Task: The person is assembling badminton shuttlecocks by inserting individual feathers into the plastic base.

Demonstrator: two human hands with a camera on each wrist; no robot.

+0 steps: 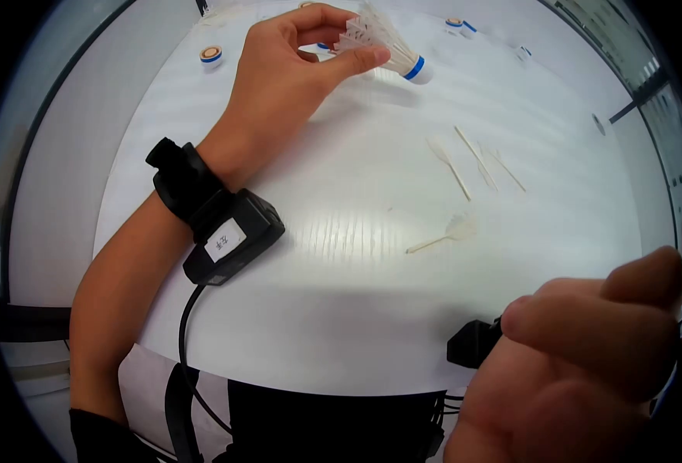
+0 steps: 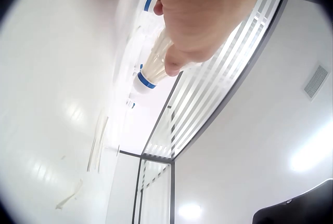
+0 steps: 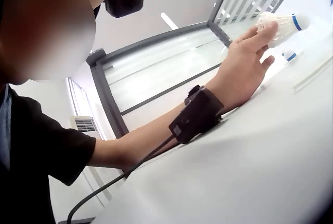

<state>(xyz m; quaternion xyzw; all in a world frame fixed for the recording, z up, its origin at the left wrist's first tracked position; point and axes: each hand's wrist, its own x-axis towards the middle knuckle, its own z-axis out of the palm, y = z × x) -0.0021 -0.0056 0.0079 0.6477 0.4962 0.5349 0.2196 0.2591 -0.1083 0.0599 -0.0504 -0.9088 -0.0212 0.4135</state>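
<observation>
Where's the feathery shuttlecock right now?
In the head view, the shuttlecock is near the top, just right of centre, pinched by the left hand above the white table.

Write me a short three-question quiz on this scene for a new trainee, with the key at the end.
1. What does the left-hand grip hold?
2. True or false: the right-hand grip is touching the loose feathers on the table.
3. Fill in the blank: the band on the item from question 1 is coloured ____.

Key:
1. A shuttlecock.
2. False; it is apart from them, at the lower right of the head view.
3. Blue.
</observation>
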